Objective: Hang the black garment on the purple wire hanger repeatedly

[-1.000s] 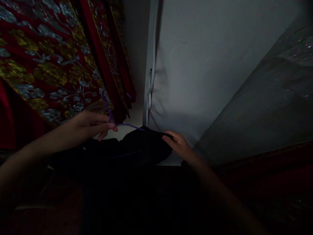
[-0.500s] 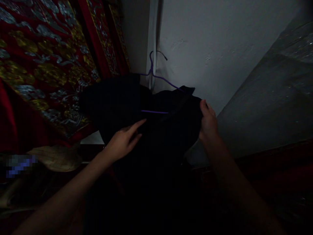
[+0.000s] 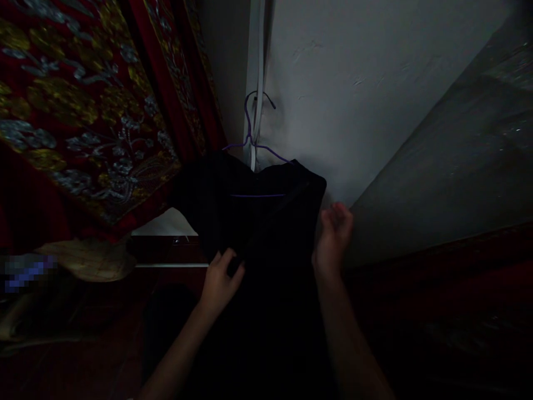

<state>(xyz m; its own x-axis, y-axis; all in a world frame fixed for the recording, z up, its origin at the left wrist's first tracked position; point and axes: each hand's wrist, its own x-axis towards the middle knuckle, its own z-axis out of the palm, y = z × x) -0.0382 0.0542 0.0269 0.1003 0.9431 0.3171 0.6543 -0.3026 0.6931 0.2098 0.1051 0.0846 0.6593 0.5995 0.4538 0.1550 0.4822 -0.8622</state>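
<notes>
A black garment (image 3: 275, 233) hangs on a purple wire hanger (image 3: 266, 149), whose hook rests by a white strip on the wall. The neck gapes in front, and the hanger's lower bar shows across it. My left hand (image 3: 220, 280) is at the garment's front, below the neckline, with bent fingers closed on the dark cloth. Just right of the garment's side edge, my right hand (image 3: 333, 239) is raised, its fingers loosely curled and nothing visible in them. Darkness hides the lower part of the garment.
Red cloth (image 3: 83, 128) with gold and silver embroidery hangs close on the left. Behind the hanger is a pale wall (image 3: 353, 83), with a grey plastic-like sheet (image 3: 449, 166) to its right. A light, bag-like object (image 3: 89, 258) lies lower left, above the dark red floor (image 3: 95, 355).
My right hand has let go of the garment's shoulder and moved down and left. The left hand has gone lower on the front, its fingers now bent. The garment hangs narrower and straighter.
</notes>
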